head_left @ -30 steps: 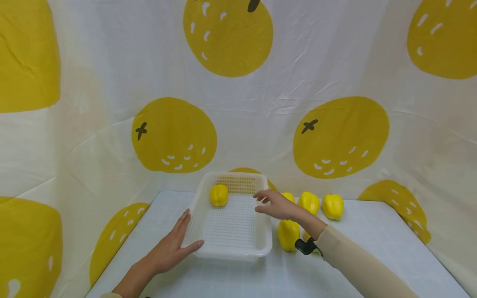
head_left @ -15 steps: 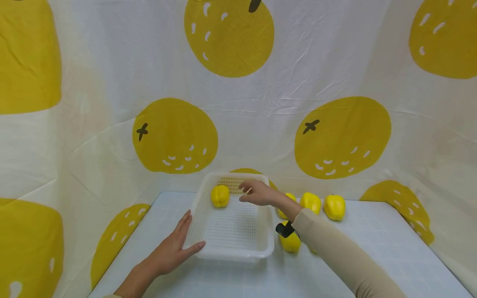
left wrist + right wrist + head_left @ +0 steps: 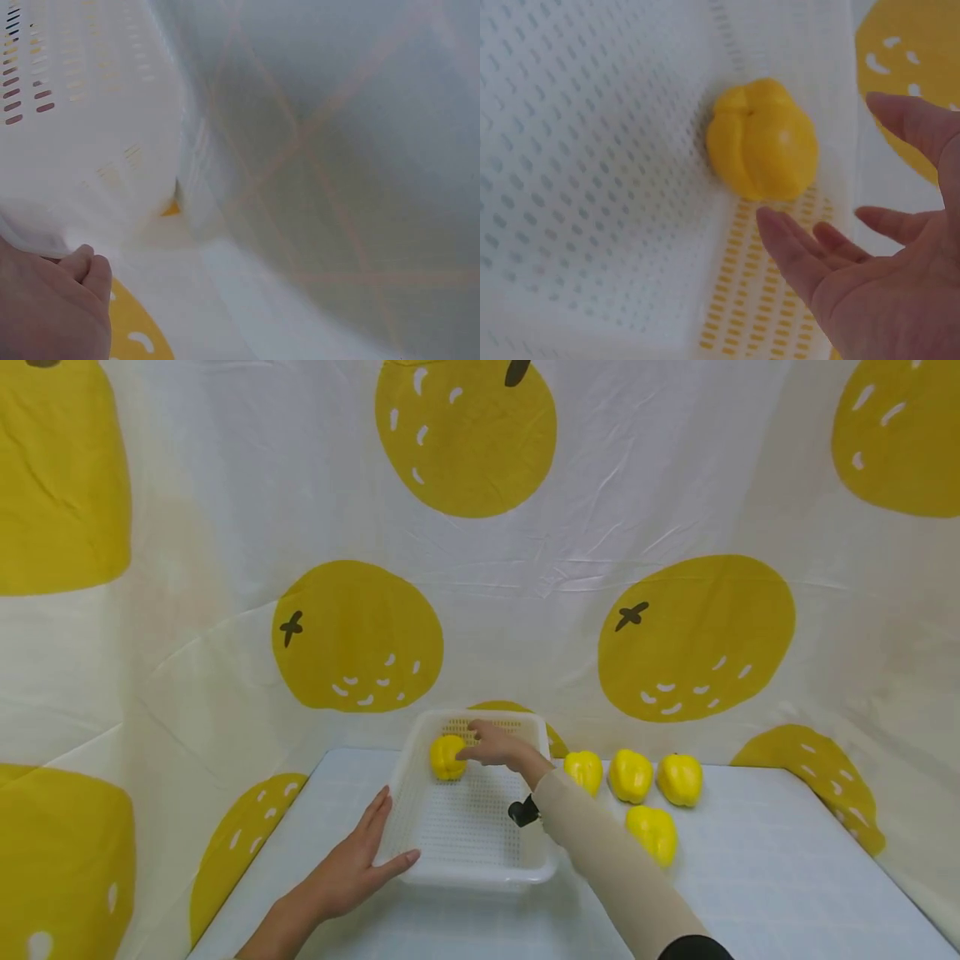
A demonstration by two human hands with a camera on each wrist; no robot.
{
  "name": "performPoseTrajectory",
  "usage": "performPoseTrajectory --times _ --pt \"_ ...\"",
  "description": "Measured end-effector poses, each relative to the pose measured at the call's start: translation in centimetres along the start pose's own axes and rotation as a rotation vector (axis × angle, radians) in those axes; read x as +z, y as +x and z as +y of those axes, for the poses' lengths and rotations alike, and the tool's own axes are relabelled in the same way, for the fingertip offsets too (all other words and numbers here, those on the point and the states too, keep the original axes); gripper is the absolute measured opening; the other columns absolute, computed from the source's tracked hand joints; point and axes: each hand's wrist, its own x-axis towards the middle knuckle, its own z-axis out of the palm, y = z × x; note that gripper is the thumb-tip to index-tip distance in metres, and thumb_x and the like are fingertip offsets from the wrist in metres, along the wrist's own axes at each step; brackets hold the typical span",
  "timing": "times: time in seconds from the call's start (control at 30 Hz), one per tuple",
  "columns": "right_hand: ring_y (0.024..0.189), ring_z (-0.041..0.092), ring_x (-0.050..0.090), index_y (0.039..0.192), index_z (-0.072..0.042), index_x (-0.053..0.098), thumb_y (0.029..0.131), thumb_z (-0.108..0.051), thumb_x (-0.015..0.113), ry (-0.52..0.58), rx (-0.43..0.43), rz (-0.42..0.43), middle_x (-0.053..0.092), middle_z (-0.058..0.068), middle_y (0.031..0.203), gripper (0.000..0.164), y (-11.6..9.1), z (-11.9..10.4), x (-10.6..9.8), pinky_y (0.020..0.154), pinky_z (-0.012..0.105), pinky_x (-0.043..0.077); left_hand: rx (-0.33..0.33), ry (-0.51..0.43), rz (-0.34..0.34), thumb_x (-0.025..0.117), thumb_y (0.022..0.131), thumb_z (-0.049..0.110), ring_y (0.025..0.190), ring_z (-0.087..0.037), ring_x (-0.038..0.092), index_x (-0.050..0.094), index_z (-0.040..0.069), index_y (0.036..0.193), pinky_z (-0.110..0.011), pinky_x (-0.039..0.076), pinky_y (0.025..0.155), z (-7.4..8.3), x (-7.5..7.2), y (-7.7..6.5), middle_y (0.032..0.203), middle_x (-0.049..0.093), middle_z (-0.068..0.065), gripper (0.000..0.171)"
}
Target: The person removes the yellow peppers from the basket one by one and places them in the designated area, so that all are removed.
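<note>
A white perforated plastic basket [image 3: 480, 868] stands on the table, with one yellow bell pepper [image 3: 446, 758] in its far left corner. My left hand [image 3: 348, 868] rests against the basket's left side, fingers straight, thumb at the near left corner. Over the far part of the basket is my right hand [image 3: 495, 747], fingers spread and nothing held. In the right wrist view its fingertips are close to the pepper [image 3: 763, 142]; whether they touch it I cannot tell. The left wrist view shows the left hand's fingers [image 3: 94, 274] at the basket rim.
Several more yellow bell peppers lie right of the basket, three in a back row [image 3: 630, 775] and one nearer pepper [image 3: 651, 835] partly behind the right sleeve [image 3: 611, 860]. A fruit-print curtain [image 3: 517, 635] hangs behind the pale blue table [image 3: 757, 868].
My right hand has moved left across the basket to the pepper inside, and its thumb and fingers have spread apart. My left hand keeps its place at the basket.
</note>
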Motion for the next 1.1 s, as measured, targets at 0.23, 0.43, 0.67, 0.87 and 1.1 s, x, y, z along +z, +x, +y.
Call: performPoseTrajectory --times 0.23,0.43,0.67,0.87,1.1 --pt "0.148 0.039 0.033 0.16 0.003 0.022 0.093 -0.03 0.075 -0.005 0.088 0.094 0.026 0.023 0.165 0.092 2.6 0.8 3.3 0.119 0.053 0.032 -0.015 0.01 0.002 0.057 0.09 0.075 0.152 -0.037 0.027 0.009 0.009 0.165 -0.062 0.029 0.117 -0.4 0.0 0.0 0.173 0.001 -0.005 0.111" --pt "0.125 0.033 0.048 0.158 0.006 0.021 0.092 -0.024 0.076 0.156 0.107 0.164 0.036 0.025 0.156 0.092 3.5 1.0 5.2 0.104 0.049 0.048 -0.003 0.024 0.014 0.054 0.088 0.079 0.152 -0.037 0.028 0.009 0.009 0.165 -0.062 0.03 0.117 -0.5 0.0 0.2 0.173 0.002 -0.005 0.113" --pt "0.111 0.03 0.059 0.151 0.001 0.036 0.093 -0.02 0.076 0.269 0.131 0.181 0.053 0.019 0.134 0.073 3.3 1.3 5.7 0.098 0.051 0.054 -0.003 0.022 0.006 0.054 0.089 0.079 0.152 -0.036 0.028 0.009 0.009 0.165 -0.061 0.03 0.117 -0.2 0.0 0.2 0.173 0.001 -0.004 0.113" --pt "0.107 0.034 0.062 0.135 0.0 0.045 0.092 -0.01 0.077 0.327 0.122 0.186 0.051 0.023 0.132 0.055 2.9 1.0 6.2 0.09 0.051 0.058 -0.019 0.012 -0.004 0.054 0.087 0.08 0.153 -0.037 0.026 0.009 0.009 0.165 -0.062 0.029 0.118 -0.1 -0.2 0.2 0.173 0.001 -0.005 0.114" --pt "0.106 0.031 0.062 0.134 0.0 0.048 0.092 -0.012 0.077 0.244 0.118 0.182 0.055 0.019 0.129 0.052 2.5 0.4 6.3 0.089 0.049 0.059 -0.011 0.017 -0.003 0.053 0.089 0.079 0.153 -0.037 0.026 0.008 0.01 0.165 -0.062 0.028 0.118 -0.4 0.2 0.3 0.173 0.0 -0.004 0.112"
